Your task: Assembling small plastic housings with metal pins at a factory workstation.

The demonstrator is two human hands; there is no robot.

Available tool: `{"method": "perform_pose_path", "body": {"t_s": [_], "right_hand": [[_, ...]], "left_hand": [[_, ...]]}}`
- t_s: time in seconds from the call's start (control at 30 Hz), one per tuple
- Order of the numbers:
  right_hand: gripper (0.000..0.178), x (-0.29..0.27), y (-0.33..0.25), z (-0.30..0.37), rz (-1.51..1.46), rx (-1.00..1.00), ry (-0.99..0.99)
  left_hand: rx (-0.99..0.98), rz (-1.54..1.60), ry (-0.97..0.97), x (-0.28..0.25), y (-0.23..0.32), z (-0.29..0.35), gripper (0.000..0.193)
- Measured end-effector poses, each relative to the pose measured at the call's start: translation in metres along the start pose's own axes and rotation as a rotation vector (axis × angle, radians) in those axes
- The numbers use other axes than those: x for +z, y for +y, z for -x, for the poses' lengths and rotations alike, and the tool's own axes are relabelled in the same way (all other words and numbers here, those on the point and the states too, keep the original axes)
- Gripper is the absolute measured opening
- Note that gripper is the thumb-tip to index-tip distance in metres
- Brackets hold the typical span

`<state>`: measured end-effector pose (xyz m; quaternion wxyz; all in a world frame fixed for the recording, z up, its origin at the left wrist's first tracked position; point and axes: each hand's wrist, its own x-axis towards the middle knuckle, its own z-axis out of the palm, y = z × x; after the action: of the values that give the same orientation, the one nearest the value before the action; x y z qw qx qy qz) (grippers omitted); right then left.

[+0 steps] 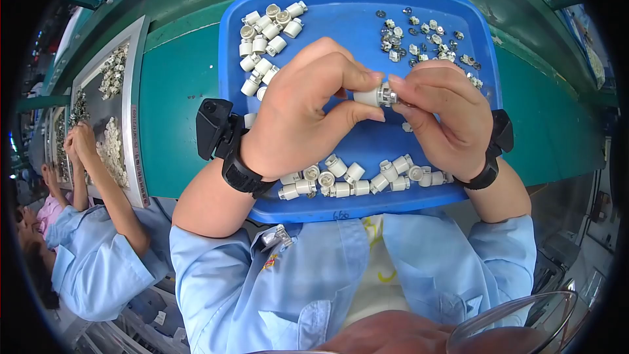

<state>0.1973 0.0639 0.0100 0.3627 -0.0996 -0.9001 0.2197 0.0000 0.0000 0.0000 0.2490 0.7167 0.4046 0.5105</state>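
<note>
Over a blue tray (pixel 341 19), my left hand (pixel 295 115) pinches a white cylindrical socket (pixel 367 97) between thumb and forefinger. The socket lies nearly level, its narrower, clear-and-metallic end (pixel 388 96) facing right. At that end, my right hand (pixel 452 108) has its thumb and fingers closed on a small piece that they mostly cover; its kind cannot be made out. The two hands nearly meet at the fingertips. Similar white sockets (pixel 276 45) lie in a loose group at the tray's far left, and more sockets (pixel 336 165) line its near side.
Small metal-and-white parts (pixel 424 29) are scattered at the tray's far right. The tray rests on a green tabletop (pixel 177 105). To the left, a co-worker's hands (pixel 80 144) are over a metal-framed tray (pixel 135 101) holding piles of small parts. Both my wrists wear black straps with devices.
</note>
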Motion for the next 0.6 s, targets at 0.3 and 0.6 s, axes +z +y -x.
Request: {"method": "perform_pose_path", "body": {"t_s": [0.3, 0.6], "right_hand": [[0.025, 0.0003, -0.0088, -0.0050, -0.047, 0.064, 0.075], [0.026, -0.0013, -0.0097, -0.0030, 0.018, -0.002, 0.057]], "left_hand": [[0.090, -0.046, 0.012, 0.0019, 0.0007, -0.0002, 0.032], [0.083, -0.060, 0.012, 0.0022, 0.0032, 0.0021, 0.031]]}}
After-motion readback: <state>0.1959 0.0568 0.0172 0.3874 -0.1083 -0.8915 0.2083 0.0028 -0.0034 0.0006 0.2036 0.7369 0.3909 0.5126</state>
